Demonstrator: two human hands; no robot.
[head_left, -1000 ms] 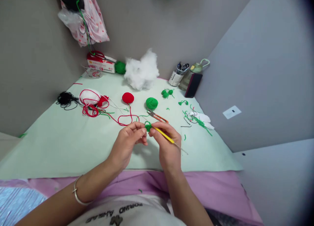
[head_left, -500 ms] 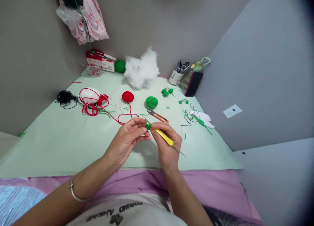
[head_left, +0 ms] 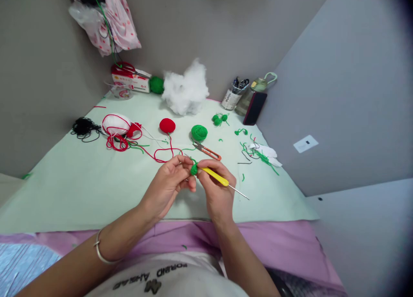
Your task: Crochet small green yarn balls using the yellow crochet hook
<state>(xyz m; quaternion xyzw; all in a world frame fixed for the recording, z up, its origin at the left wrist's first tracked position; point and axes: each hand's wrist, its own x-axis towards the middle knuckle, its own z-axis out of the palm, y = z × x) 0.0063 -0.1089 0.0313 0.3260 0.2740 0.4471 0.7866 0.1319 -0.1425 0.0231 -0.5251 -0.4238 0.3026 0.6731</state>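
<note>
My left hand (head_left: 169, 183) pinches a small green crocheted piece (head_left: 194, 169) between thumb and fingers. Beside it, my right hand (head_left: 219, 189) grips a crochet hook with a yellow handle (head_left: 216, 176); its bare metal end points down to the right. The hook's other tip is hard to make out near the green piece. Green yarn runs from the piece up towards a green yarn ball (head_left: 199, 133). Orange-handled thread snips (head_left: 209, 151) lie just above my right hand. A red ball (head_left: 167, 125) with a trailing red strand rests further left.
White stuffing (head_left: 186, 88) stands at the back, beside another green ball (head_left: 156, 85) and a box with red scissors (head_left: 132, 80). White yarn (head_left: 115, 124) and black yarn (head_left: 83, 127) lie left. A pen cup (head_left: 231, 98), phone (head_left: 255, 108), bottle and green scraps (head_left: 263, 156) are right.
The green piece has turned and shows more of itself between my fingers. The yellow hook has tilted to a flatter angle, its bare end further right and slightly higher.
</note>
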